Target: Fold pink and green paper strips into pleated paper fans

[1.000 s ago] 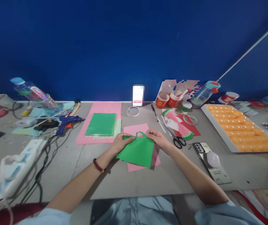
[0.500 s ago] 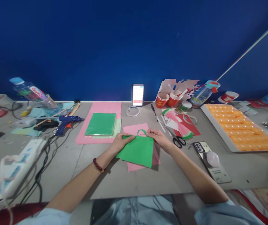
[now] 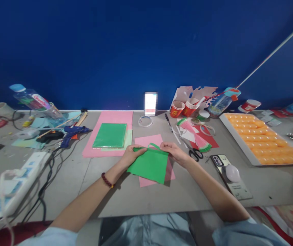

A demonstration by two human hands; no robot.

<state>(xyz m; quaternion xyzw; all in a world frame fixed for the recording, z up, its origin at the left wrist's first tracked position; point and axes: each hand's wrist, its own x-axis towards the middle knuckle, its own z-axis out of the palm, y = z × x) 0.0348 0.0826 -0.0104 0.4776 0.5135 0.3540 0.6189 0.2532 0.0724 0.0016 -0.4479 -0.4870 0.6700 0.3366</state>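
Note:
A green paper sheet [image 3: 150, 165] with a thin looped strip [image 3: 154, 146] along its top edge is held just above a pink sheet [image 3: 149, 140] on the grey table [image 3: 136, 198]. My left hand [image 3: 132, 154] pinches the green sheet's upper left corner. My right hand [image 3: 172, 152] pinches its upper right corner, beside the end of the loop. Both hands have their fingers closed on the paper.
A stack of green paper [image 3: 110, 135] lies on a larger pink sheet [image 3: 115, 118] to the left. Black scissors [image 3: 195, 154], a pen [image 3: 168, 122], red cups [image 3: 183, 108], a phone [image 3: 222, 162] and a tray of orange balls [image 3: 263, 141] are to the right. A blue glue gun [image 3: 73, 131], cables and a power strip [image 3: 15, 184] sit left.
The green sheet has shifted slightly and its loop looks a little flatter; both hands keep their pinch on the top corners.

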